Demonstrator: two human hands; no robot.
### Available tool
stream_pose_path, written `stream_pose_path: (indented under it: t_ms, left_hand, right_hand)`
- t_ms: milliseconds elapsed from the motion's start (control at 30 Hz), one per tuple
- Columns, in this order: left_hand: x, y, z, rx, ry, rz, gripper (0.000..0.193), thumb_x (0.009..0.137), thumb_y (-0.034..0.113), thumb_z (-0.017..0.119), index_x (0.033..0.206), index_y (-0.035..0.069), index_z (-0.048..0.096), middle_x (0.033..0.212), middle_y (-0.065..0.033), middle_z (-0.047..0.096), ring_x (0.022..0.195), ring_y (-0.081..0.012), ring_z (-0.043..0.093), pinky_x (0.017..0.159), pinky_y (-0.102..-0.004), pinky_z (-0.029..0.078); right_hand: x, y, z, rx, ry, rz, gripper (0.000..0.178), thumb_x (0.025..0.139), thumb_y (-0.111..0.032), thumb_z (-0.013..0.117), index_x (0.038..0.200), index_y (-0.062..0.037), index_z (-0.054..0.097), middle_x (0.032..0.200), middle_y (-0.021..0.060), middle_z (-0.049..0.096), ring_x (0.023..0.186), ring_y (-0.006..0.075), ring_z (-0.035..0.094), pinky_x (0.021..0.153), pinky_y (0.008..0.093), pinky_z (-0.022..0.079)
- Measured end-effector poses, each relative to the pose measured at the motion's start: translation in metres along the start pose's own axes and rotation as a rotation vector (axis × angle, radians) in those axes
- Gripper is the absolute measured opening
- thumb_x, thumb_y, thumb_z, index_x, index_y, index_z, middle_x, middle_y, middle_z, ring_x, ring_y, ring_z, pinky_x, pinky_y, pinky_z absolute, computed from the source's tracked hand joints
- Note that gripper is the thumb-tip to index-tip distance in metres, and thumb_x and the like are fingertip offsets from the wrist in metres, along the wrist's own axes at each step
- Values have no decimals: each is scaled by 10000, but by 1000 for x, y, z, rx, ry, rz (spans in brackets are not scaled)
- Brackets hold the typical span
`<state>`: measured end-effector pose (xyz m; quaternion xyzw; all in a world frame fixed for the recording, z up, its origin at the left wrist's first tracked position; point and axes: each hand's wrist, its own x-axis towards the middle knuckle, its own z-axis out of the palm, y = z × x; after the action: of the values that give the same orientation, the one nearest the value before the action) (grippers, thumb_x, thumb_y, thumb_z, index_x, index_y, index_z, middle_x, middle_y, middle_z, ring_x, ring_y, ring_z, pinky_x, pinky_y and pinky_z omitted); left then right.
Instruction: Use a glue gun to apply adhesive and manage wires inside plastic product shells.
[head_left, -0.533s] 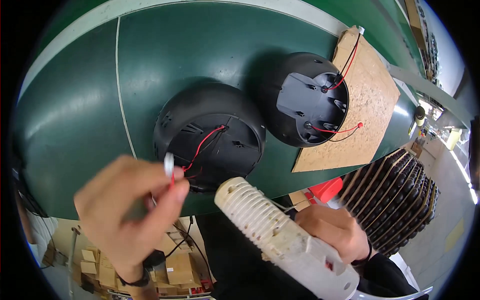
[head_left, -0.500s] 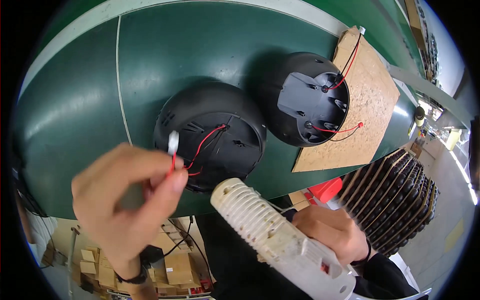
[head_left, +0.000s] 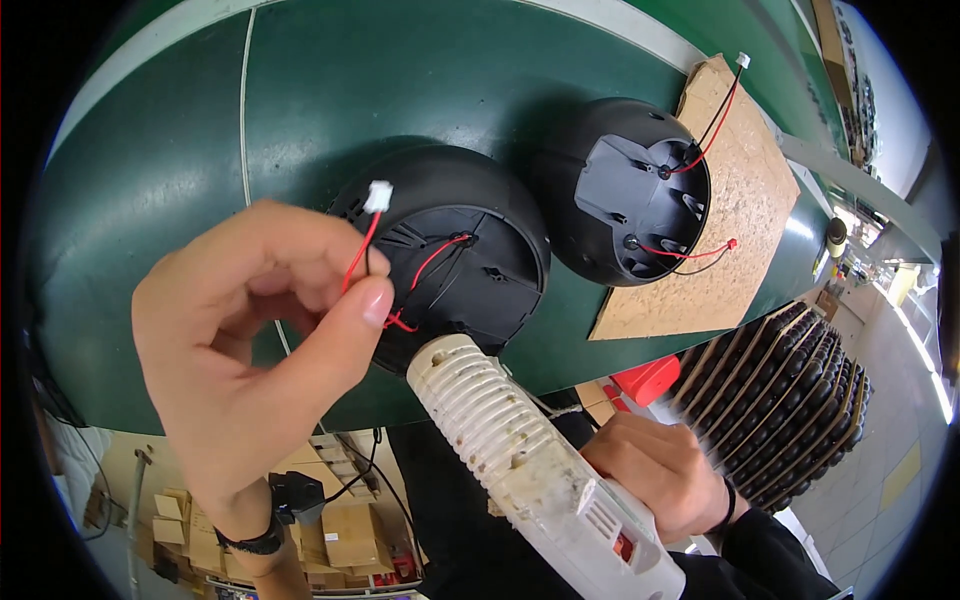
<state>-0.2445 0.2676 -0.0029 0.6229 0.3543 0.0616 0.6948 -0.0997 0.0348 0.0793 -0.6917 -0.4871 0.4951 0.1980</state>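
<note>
Between the thumb and fingertips of my left hand (head_left: 255, 370) is a pinched pair of red and black wires (head_left: 365, 245). A small white plug (head_left: 378, 196) tips the wires, standing up above my fingers. Just behind sits a round black housing (head_left: 440, 180), its hollow side facing me, with a red wire (head_left: 435, 262) running inside it. My right hand (head_left: 655, 470) is closed round a stained white glue gun (head_left: 500, 430) with a ribbed barrel. The barrel's front end lies by the housing's near rim; its nozzle is hidden from view.
A second black housing (head_left: 570, 190) with two wire pairs leans by a brown board (head_left: 745, 200) on the green table (head_left: 330, 80). Below the table's right edge are a red container (head_left: 648, 380) and stacked black round parts (head_left: 780, 400). Cardboard boxes (head_left: 355, 540) stand below left.
My left hand has risen slightly, and the white plug is now higher and farther right. The glue gun has shifted slightly left and up, its front end closer to the housing.
</note>
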Motion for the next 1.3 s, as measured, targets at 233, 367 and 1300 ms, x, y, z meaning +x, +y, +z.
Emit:
stream_pose_path:
  t_ms: [233, 367, 1300]
  left_hand:
    - [-27, -12, -38, 166, -165, 127, 141, 674, 71, 766, 757, 13, 669, 691, -71, 634, 575, -123, 555, 543, -236, 403]
    - [-31, -23, -38, 88, -186, 116, 157, 665, 96, 776, 771, 16, 694, 689, -72, 632, 557, -125, 554, 510, -241, 391]
    - [29, 61, 15, 1155, -90, 546, 117, 727, 54, 746, 720, 11, 638, 788, -98, 596, 668, -279, 588, 608, -403, 480]
  right_hand:
    - [-4, 6, 6, 42, 15, 4, 315, 710, -103, 764, 947, 57, 631, 759, 109, 571, 636, 256, 595, 485, 363, 447]
    - [0, 2, 0, -3, 2, 16, 317, 721, -109, 762, 951, 62, 628, 781, 117, 593, 649, 255, 606, 490, 363, 460]
    - [-76, 24, -25, 178, 245, 245, 343, 796, -233, 741, 1035, 4, 679, 877, 134, 700, 790, 292, 699, 697, 341, 535]
